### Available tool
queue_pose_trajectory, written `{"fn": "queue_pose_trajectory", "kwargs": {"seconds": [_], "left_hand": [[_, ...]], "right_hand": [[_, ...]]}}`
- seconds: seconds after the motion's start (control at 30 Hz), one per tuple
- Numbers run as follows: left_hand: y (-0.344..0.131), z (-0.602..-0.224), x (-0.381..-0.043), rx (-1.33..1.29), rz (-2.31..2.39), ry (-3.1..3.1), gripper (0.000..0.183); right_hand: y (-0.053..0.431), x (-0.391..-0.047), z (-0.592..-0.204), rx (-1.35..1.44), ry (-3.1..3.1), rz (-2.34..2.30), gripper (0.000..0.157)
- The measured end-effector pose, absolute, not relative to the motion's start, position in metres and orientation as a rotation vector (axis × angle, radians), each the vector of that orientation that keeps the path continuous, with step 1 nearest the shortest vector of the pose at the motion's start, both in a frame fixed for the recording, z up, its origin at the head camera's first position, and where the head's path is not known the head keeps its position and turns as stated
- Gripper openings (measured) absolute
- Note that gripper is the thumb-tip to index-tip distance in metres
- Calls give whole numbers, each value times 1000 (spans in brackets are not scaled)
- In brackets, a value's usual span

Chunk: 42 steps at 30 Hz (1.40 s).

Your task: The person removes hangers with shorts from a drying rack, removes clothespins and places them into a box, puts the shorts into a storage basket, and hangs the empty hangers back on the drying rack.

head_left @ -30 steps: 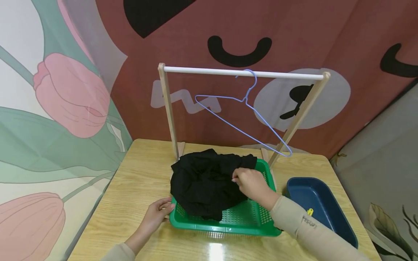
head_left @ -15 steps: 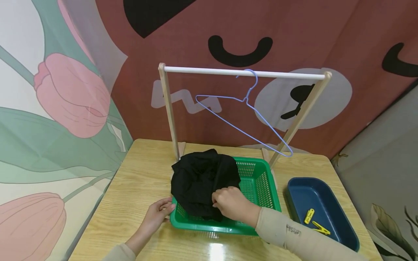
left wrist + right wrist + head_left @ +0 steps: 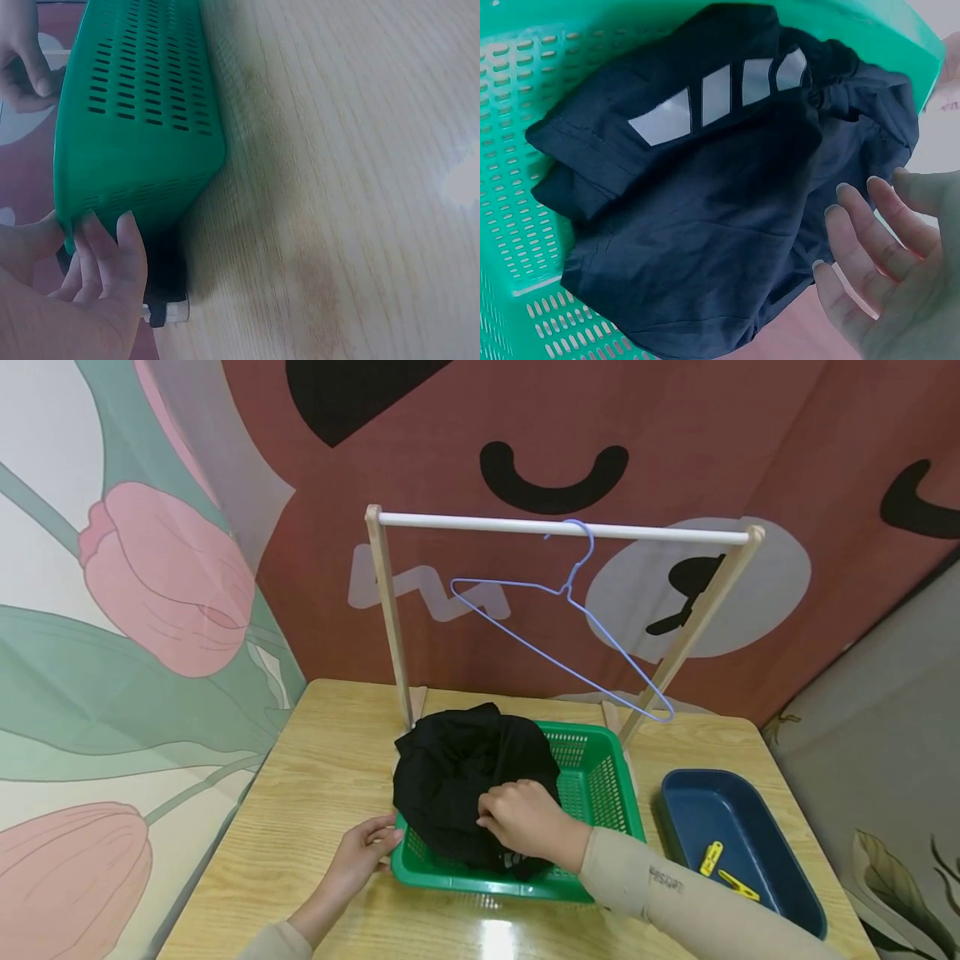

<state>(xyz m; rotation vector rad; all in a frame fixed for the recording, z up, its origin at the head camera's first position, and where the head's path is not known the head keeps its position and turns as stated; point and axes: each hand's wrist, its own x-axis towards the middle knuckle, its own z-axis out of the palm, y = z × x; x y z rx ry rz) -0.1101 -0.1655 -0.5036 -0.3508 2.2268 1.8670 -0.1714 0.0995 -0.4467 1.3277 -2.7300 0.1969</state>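
Note:
A black garment (image 3: 450,777) lies bunched in the left and middle of a green plastic basket (image 3: 495,885). Several pale stripes (image 3: 664,118) show on its cloth in the right wrist view. At the basket's left front corner my left hand (image 3: 358,852) pinches the rim, thumb on top and fingers (image 3: 105,259) along the outer wall. My right hand (image 3: 525,820) is over the garment's front right part. In the right wrist view its fingers (image 3: 870,244) are spread and loosely bent beside the cloth, with nothing between them and the thumb.
Behind the basket stands a wooden rack with a white rod (image 3: 480,523), a blue hanger (image 3: 517,647) hooked on it. To the right, a dark blue tray (image 3: 738,822) holds two yellow clothespins (image 3: 710,858). All stand on a wooden table (image 3: 330,752) against a patterned backdrop.
My right hand has moved left and nearer, and the garment's right part has come left with it, baring the basket's right side. Pale print now shows at the front. My left hand stays put.

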Motion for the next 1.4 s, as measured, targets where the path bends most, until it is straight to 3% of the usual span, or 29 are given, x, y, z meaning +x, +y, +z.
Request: {"fn": "queue_pose_trajectory", "kwargs": {"seconds": [1.1, 1.4], "left_hand": [[-166, -502, -110, -349, 1828, 2240, 41], [-165, -505, -110, -371, 1830, 2258, 39]], "right_hand": [[45, -255, -474, 1156, -2568, -46, 7], [26, -277, -480, 891, -2649, -80, 33]]}}
